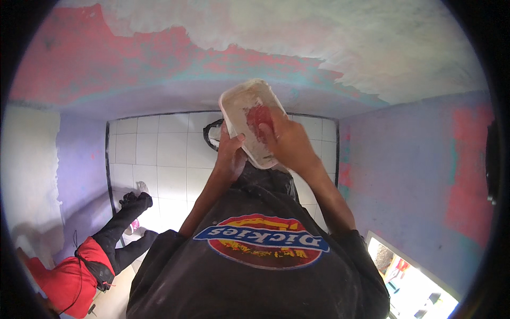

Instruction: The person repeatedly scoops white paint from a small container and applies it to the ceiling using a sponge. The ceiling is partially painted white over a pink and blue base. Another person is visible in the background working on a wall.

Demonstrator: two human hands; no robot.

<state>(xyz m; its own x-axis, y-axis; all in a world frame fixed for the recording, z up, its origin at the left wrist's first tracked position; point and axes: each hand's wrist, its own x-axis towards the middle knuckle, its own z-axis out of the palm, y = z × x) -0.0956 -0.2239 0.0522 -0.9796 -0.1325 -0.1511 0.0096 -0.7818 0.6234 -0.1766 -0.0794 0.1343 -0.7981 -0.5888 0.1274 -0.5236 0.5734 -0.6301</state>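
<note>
My left hand (231,155) grips the near edge of a white rectangular tray (239,101) smeared with pale paste, held up in front of the wall. My right hand (291,142) reaches into the tray from the right, its fingers closed over a red object (258,118) pressed against the tray's inside. I cannot tell what kind of tool the red object is. Both forearms rise from my dark printed shirt (255,266).
The wall (159,58) ahead carries red patches and a wide white plastered area (372,37). White floor tiles (159,154) lie below, with a black bucket (211,134) partly hidden behind the tray. Another person's leg in black and red (101,244) is at lower left. A bright opening (409,276) is at lower right.
</note>
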